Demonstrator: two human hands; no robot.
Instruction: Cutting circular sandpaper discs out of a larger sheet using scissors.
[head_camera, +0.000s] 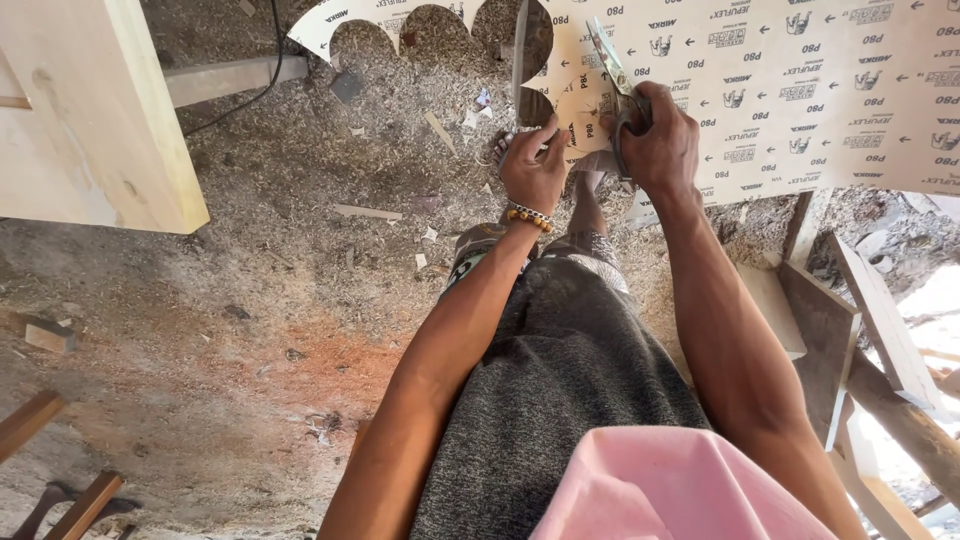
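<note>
Right hand (655, 130) grips scissors (612, 75) biting into a sandpaper sheet (800, 90); left hand (533, 165) pinches the sheet's cut edge beside the blades.

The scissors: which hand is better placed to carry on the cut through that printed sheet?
The right hand, probably. It already has its grip closed on the scissors, whose blades sit in the printed sheet. The left hand pinches the rounded piece being cut, so it steadies rather than cuts.
</note>
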